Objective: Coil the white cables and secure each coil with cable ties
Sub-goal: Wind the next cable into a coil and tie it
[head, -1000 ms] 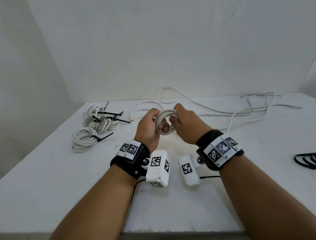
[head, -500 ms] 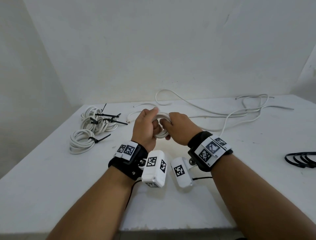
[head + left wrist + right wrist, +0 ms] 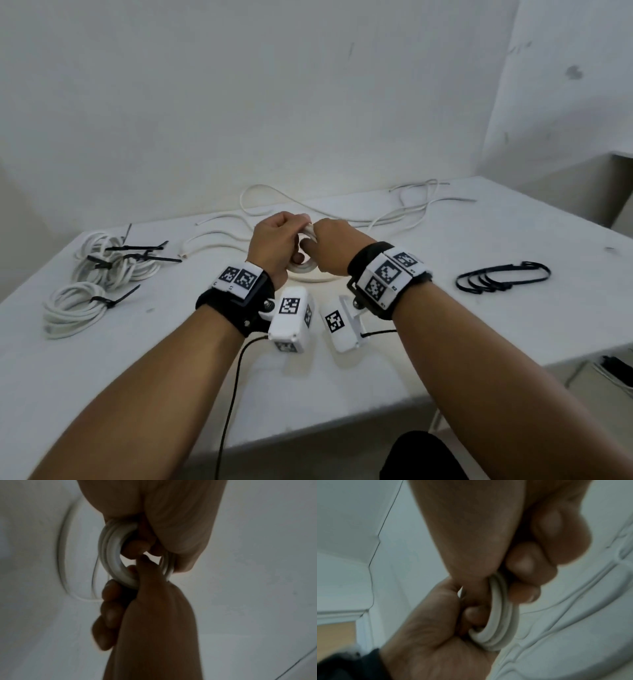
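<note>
Coil [image 3: 301,269] small, springy, gripped by left hand [image 3: 272,246] and right hand [image 3: 330,245]; loosened grip risks unwinding; cable ties [image 3: 501,279] right of coil, unreached.

A white desk [image 3: 445,342] stands in a corner against bare, scuffed white walls [image 3: 274,102]. The light is soft and even.

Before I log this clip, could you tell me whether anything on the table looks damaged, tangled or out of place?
Nothing stands out. Both hands, left hand and right hand, grip the small white coil; tied coils lie left, loose white cables behind, spare black cable ties right.
</note>
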{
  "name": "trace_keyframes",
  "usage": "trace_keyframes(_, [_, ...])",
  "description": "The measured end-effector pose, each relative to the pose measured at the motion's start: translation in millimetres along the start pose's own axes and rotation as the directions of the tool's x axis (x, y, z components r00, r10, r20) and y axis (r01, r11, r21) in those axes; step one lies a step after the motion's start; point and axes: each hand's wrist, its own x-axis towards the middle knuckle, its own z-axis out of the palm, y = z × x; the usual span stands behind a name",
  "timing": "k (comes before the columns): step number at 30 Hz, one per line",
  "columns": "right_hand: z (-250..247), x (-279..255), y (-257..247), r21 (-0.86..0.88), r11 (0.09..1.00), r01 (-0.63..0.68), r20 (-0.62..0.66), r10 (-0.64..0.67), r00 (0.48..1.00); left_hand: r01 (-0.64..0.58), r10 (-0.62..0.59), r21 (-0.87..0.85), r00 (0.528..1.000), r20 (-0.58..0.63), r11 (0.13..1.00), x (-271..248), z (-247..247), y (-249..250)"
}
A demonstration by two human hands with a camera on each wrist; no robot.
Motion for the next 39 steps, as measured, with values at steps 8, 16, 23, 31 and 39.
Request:
trace_keyframes(8, [-58,-44,95,0.005,0.962,-0.271,0.003,0.271,0.963,0.158,-0.159,-0.102,0.987,-0.004,0.982,0,51,-14])
trace_keyframes(16, [-71,-61,148,-0.271,0.808,-0.523,-0.079,0.522,0.849,0.220,-0.219,-0.119,0.975,0.016,0.968,-4,73,-32])
trace_keyframes(23, [-67,-57,155,-0.259,0.796,-0.548,-0.064,0.552,0.832,0.240,-0.238,-0.127,0.971,0.030,0.962,-1,62,-35])
trace_keyframes(31, [-64,-63,152,-0.272,0.779,-0.565,-0.102,0.560,0.822,0.235,-0.233,-0.160,0.972,0.034,0.959,-3,63,-35])
trace_keyframes(39, [-69,-62,140,-0.278,0.789,-0.548,-0.149,0.528,0.836,0.204,-0.199,-0.174,0.979,0.048,0.963,-4,58,-27])
